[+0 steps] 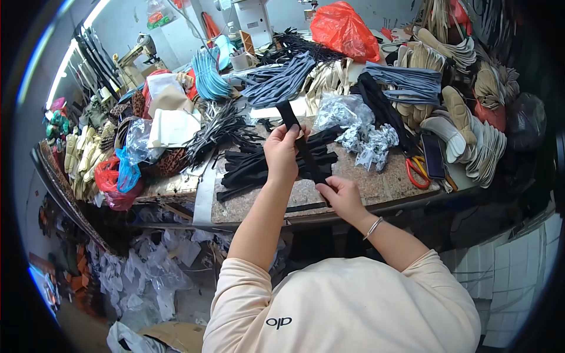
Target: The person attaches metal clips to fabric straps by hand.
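A long black fabric strip (307,157) is stretched at a slant between my two hands. My left hand (282,154) pinches it near its upper end, with a short length standing out above the fingers. Lower down and to the right, my right hand (342,197) grips the other end between thumb and fingers. Behind and below the strip, a pile of similar black strips (253,167) lies on the speckled worktop (259,210). Another thin black strip (306,206) rests along the front edge.
Red-handled scissors (416,174) and a dark phone (433,156) lie at the right, near stacked beige insole-shaped pieces (456,112). Crumpled clear plastic (347,115), blue-grey strips (279,79) and a red bag (344,29) sit farther back. Thin dark strips (220,132) are heaped at left.
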### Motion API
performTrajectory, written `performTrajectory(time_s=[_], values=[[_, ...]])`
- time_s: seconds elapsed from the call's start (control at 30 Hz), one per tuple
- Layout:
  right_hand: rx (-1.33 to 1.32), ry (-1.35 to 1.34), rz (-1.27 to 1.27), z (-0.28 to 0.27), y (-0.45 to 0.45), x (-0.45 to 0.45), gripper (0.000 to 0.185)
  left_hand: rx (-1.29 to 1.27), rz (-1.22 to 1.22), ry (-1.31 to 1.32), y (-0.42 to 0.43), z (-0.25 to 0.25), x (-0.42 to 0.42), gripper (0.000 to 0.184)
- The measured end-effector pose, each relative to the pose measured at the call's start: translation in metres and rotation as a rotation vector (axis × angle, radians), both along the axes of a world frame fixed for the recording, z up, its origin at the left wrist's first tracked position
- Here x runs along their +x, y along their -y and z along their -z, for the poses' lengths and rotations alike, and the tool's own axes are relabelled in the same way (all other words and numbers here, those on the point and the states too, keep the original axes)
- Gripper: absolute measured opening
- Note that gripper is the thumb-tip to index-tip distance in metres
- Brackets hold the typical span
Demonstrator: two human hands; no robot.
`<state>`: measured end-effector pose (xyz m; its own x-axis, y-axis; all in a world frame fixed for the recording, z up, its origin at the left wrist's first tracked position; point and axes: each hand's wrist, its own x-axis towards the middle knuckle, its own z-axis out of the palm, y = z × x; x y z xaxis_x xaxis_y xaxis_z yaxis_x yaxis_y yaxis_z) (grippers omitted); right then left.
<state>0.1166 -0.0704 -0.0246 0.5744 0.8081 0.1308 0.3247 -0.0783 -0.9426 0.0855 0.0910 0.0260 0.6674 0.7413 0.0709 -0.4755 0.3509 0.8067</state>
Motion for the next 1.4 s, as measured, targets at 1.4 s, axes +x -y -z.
performTrajectory(time_s=[1.4], values=[[0.221, -0.098, -0.050, -0.031, -0.010, 0.042, 0.020, 1.053, -0.087, -0.236, 0.034, 0.035, -0.032, 0.021]])
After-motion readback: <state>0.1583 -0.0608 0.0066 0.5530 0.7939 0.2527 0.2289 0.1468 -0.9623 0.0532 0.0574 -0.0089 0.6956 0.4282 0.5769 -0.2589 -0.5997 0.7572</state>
